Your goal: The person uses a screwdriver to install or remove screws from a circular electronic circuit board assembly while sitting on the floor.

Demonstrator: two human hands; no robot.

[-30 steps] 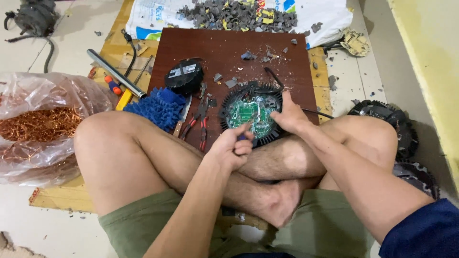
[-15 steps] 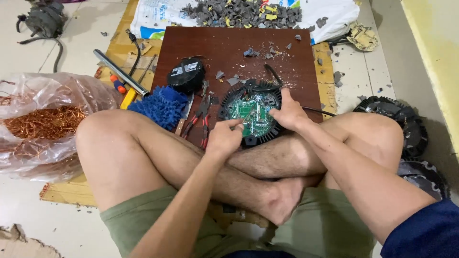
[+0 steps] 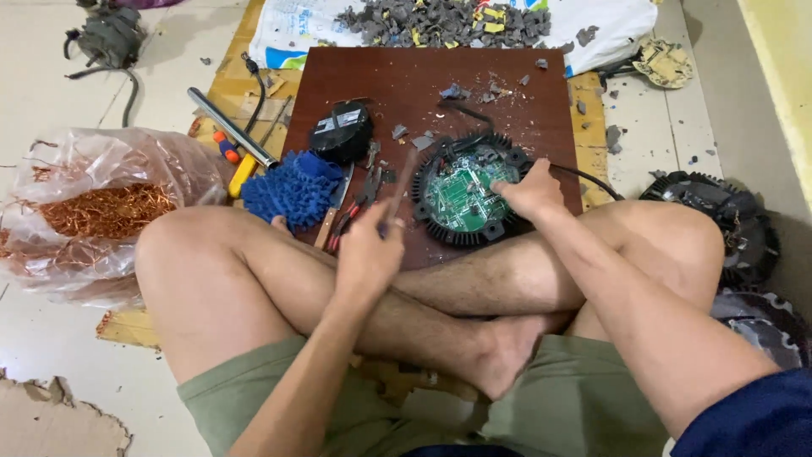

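We see the round black finned housing with its green circuit board lying on the dark red board, where our right hand presses its rim to steady it, fingers bent on it. Our left hand, just left, is clenched around a thin brown-handled tool angled toward the housing. Pliers and a blue fluffy cloth lie further left.

Person wears olive-green shorts and a dark navy short sleeve on the right arm. Forearms, legs and feet bare. No gloves.
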